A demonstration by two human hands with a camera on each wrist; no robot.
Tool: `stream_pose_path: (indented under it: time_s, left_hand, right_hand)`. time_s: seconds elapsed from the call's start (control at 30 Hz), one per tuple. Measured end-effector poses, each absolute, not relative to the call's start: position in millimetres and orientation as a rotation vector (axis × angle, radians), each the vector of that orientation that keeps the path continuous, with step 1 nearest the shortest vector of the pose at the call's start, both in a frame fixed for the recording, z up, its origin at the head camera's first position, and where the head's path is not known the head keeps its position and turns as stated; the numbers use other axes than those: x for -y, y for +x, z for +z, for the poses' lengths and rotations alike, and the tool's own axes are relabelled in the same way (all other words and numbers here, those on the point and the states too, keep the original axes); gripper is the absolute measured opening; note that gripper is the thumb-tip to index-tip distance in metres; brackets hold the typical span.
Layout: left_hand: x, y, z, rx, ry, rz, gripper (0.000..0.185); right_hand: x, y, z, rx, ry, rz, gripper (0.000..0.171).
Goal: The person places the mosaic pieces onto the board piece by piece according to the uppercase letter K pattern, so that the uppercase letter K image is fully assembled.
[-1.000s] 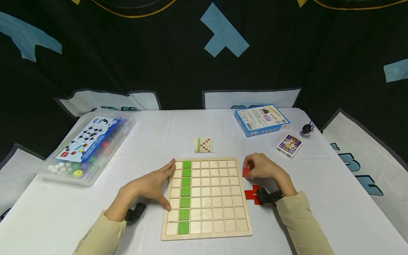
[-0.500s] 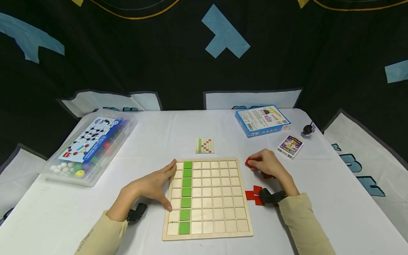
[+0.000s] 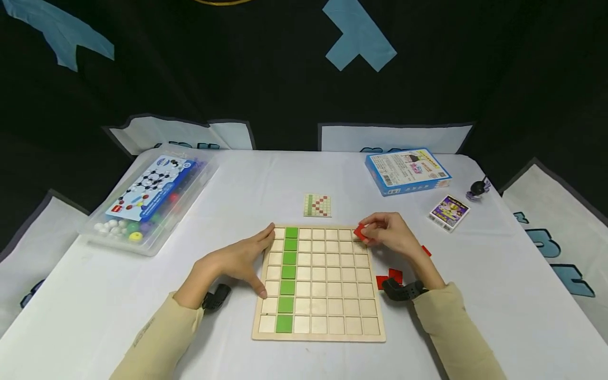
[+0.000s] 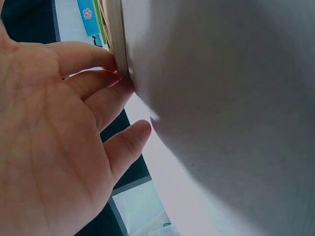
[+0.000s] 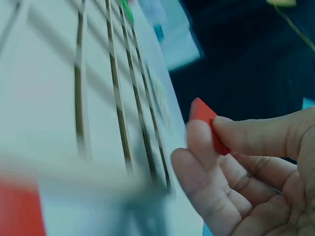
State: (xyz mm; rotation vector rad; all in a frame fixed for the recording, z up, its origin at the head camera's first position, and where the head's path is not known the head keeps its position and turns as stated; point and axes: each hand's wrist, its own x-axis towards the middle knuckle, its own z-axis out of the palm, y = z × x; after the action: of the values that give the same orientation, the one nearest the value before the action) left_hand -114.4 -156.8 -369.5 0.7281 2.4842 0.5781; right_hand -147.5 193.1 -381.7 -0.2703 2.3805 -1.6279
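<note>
A person sits at a white surface (image 3: 304, 174) with a wooden grid board (image 3: 319, 285) lying near its front edge, midway between the side edges; the board's second column from the left is filled top to bottom with green tiles (image 3: 287, 279), and the other squares are bare wood; the left hand (image 3: 237, 261) rests flat on the surface, its fingers (image 4: 93, 78) straight and pressed against the board's left edge, holding nothing; the right hand (image 3: 391, 235) hovers over the board's far right corner, thumb and forefinger pinching a small red tile (image 3: 360, 232) tilted on edge, just above the top row and apart from the wood; the right wrist view shows the same red tile (image 5: 209, 125) clamped between the fingers (image 5: 197, 147); more red tiles (image 3: 389, 278) lie on the surface just beside the board's right edge, near the right wrist; a small pattern card (image 3: 317, 205) with a green column and a red zigzag lies just beyond the board's far edge; a clear plastic case of coloured balls (image 3: 149, 198) sits toward the far left corner, a blue box (image 3: 407, 170) and a deck of cards (image 3: 449, 212) toward the far right; the step in hand seems to be laying the first red tile; the next move likely calls for lowering it flat into a square that matches the card
</note>
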Motion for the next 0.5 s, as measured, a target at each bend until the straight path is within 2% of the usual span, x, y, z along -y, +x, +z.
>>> stream_pose_path:
  time_s: [0.33, 0.5]
  left_hand:
    - [157, -114, -367, -2.475, 0.699, 0.598, 0.134]
    - [155, -116, -368, -2.470, 0.709, 0.596, 0.134]
  right_hand:
    - [-110, -130, -374, -2.246, -0.519, -1.425, 0.018]
    - [-89, -121, -378, -2.373, -0.633, -1.219, 0.012]
